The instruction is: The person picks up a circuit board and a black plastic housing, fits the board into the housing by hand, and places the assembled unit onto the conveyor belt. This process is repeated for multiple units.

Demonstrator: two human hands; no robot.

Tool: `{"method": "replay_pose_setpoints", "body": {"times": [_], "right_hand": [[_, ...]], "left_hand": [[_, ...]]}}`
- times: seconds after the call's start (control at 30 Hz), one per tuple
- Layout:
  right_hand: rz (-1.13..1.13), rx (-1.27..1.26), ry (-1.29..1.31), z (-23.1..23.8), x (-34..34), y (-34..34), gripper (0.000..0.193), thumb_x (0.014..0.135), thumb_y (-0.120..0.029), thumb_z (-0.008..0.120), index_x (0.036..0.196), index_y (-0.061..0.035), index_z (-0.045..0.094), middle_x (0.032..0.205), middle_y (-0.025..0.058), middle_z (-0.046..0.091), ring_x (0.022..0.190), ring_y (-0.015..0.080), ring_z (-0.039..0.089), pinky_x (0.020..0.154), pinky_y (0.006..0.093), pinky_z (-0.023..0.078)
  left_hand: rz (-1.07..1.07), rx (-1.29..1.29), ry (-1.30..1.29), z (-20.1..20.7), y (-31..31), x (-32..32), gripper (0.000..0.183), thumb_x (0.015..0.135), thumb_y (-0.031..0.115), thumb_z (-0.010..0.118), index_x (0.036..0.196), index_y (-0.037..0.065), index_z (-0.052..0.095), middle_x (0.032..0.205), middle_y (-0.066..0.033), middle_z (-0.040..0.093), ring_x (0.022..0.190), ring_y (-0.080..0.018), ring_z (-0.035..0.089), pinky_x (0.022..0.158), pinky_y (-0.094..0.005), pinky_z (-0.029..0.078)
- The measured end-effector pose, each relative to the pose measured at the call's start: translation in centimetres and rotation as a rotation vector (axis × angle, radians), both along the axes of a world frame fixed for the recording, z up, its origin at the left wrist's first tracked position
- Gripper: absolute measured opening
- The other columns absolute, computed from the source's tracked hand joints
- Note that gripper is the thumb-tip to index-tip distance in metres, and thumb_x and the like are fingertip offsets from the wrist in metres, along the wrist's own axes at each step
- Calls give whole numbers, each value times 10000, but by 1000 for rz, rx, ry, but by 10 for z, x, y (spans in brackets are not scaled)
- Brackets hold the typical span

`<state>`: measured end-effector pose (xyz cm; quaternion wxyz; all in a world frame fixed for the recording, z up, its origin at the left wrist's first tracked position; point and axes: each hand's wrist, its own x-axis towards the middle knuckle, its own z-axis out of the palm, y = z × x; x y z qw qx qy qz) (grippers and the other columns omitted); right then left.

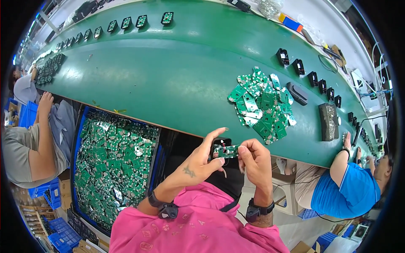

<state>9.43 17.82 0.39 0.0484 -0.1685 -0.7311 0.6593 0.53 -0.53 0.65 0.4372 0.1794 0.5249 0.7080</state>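
Note:
Close in front of me, at the near edge of the table, I hold a small green circuit board (226, 151). My right hand (255, 163) pinches the board's right end between thumb and fingers. My left hand (197, 163) is curled round a black plastic case (216, 143), its thumb by the board's left end. The case lies partly hidden behind the board and my fingers; a bit of wire shows near its opening. Just beyond my right hand, loose green circuit boards (266, 105) lie heaped on the green table (168, 71).
A blue-rimmed bin (78, 139) full of boards stands at my left. Black cases with boards (141, 21) line the far side; more black cases (298, 66) stand at right, near a dark block (328, 122). People sit on both sides, one in a blue shirt (346, 185).

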Motion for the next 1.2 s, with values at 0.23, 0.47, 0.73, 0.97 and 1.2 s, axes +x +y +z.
{"method": "replay_pose_setpoints", "body": {"times": [0.23,0.47,0.73,0.97,1.2], "right_hand": [[84,-396,-30,-15,-2,15,177,1023,-171,565,923,-26,546,719,8,546,519,63,476,447,204,353],[101,-516,-36,-14,-2,19,191,1023,-175,564,913,-21,537,716,17,549,485,73,472,408,217,337],[5,-283,-14,-8,-3,-3,138,996,-116,601,940,9,589,726,23,577,558,72,530,481,222,411],[-80,567,284,17,-10,-32,141,822,-33,732,959,0,718,689,77,581,582,154,559,521,292,417],[-26,745,435,0,-12,-38,101,818,-30,738,910,-3,707,718,102,619,599,239,607,531,342,460]], "left_hand": [[-3,114,33,-9,1,-1,785,857,-49,596,1533,18,202,1445,-119,346,1213,-172,486,907,-326,535],[-12,112,-49,-2,2,-3,793,855,-36,613,1531,16,200,1432,-120,359,1176,-168,503,905,-329,532],[21,-70,113,-4,7,2,653,927,-12,511,1524,21,246,1385,-106,406,1061,-125,535,819,-303,579],[23,-153,172,-3,9,5,646,931,-3,498,1520,-2,234,1368,-224,456,1082,-249,592,929,-359,520],[80,-247,679,-12,11,10,665,925,21,488,1503,-84,175,1481,-339,320,1420,-462,303,1164,-440,282]]}}
